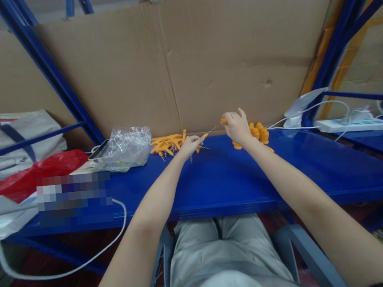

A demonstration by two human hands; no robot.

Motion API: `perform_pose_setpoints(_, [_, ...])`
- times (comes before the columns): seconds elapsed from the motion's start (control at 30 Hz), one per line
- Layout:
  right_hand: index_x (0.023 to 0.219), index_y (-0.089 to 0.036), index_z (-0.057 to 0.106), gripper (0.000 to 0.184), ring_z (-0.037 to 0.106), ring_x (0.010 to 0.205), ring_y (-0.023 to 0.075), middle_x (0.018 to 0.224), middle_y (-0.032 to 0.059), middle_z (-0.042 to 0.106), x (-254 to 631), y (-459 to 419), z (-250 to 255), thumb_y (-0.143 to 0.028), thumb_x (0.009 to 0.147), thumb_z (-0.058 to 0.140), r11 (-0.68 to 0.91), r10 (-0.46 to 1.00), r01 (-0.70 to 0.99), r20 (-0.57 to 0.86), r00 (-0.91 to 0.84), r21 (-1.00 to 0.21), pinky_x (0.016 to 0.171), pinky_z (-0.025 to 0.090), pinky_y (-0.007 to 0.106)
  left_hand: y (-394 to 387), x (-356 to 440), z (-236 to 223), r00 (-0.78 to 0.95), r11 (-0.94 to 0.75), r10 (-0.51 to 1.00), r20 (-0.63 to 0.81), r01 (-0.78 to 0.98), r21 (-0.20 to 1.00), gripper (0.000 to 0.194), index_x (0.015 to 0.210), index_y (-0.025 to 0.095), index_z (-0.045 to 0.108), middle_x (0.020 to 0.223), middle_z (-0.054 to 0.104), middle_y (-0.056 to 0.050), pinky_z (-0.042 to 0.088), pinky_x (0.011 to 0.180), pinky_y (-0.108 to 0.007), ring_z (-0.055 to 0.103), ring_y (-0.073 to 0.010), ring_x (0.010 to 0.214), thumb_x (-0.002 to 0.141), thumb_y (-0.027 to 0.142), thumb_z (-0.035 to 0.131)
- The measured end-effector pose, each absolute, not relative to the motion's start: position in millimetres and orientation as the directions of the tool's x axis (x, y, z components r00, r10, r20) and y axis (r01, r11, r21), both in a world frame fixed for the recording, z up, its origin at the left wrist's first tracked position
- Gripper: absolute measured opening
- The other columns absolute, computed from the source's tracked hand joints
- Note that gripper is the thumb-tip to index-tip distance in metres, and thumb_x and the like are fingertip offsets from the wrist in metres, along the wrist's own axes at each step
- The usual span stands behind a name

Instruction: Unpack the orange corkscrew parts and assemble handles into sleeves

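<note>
My left hand (190,146) is closed on an orange plastic stick (205,136) with a thin metal spiral at its end. The spiral points up and to the right, toward my right hand. Beside the left hand lies a pile of similar orange sticks (165,144), several with spirals showing. My right hand (238,127) pinches a small orange knob-like piece (223,121), raised above the table and apart from the spiral. Just right of that hand, a cluster of orange lobed pieces (260,133) sits on the table, partly hidden by the wrist.
The blue table (221,181) backs onto a tall cardboard sheet (211,61) between blue metal posts. At left are a clear plastic bag (126,147), a red bag (49,171) and a looping white cable (97,254). A white power strip (351,124) lies at right.
</note>
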State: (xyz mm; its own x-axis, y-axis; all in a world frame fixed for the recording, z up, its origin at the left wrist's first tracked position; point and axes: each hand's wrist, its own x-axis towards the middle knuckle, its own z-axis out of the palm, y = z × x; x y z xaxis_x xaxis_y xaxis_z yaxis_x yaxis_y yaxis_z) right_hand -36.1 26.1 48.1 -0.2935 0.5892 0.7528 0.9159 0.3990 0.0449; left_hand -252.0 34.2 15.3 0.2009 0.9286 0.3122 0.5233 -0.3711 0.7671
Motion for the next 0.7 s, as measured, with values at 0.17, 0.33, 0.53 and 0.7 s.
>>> perform_pose_setpoints(0.17, [0.120, -0.017, 0.058, 0.034, 0.052, 0.110, 0.0322, 0.116, 0.0169, 0.061, -7, 25, 66, -0.034, 0.095, 0.042, 0.350, 0.546, 0.931, 0.830, -0.114, -0.102, 0.094, 0.036, 0.049, 37, -259, 11, 0.177, -0.406, 0.909, 0.377, 0.576, 0.709, 0.034, 0.069, 0.017, 0.060, 0.062, 0.062, 0.000, 0.043, 0.056, -0.023, 0.057, -0.0118, 0.058, 0.085, 0.047, 0.061])
perform_pose_setpoints(0.33, [0.112, -0.018, 0.064, 0.036, 0.053, 0.106, 0.0324, 0.111, 0.0164, 0.061, 31, 14, 54, -0.043, 0.093, 0.046, 0.296, 0.578, 0.947, 0.813, -0.073, -0.125, 0.086, 0.041, 0.046, 34, -264, 12, 0.254, -0.432, 0.871, 0.421, 0.804, 0.408, 0.025, 0.074, 0.018, 0.067, 0.074, 0.071, -0.004, 0.049, 0.074, -0.029, 0.065, -0.0188, 0.077, 0.083, 0.041, 0.064])
perform_pose_setpoints(0.53, [0.096, -0.016, 0.070, 0.029, 0.061, 0.089, 0.0278, 0.093, 0.0153, 0.067, 78, 10, 33, -0.040, 0.086, 0.057, 0.118, 0.755, 0.971, 0.654, 0.048, -0.207, 0.074, 0.046, 0.037, 31, -262, 16, 0.295, -0.427, 0.867, 0.403, 0.855, 0.294, 0.029, 0.086, 0.021, 0.075, 0.077, 0.075, -0.003, 0.049, 0.083, -0.030, 0.068, -0.0190, 0.082, 0.089, 0.043, 0.057])
perform_pose_setpoints(0.7, [0.070, -0.019, 0.065, 0.018, 0.059, 0.062, 0.0190, 0.067, 0.0058, 0.065, 93, 12, 31, -0.035, 0.076, 0.068, 0.062, 0.902, 0.977, 0.430, 0.032, -0.204, 0.057, 0.041, 0.029, 31, -258, 16, 0.304, -0.435, 0.849, 0.432, 0.867, 0.243, 0.027, 0.096, 0.018, 0.076, 0.093, 0.077, -0.008, 0.049, 0.084, -0.031, 0.068, -0.0229, 0.094, 0.089, 0.038, 0.059])
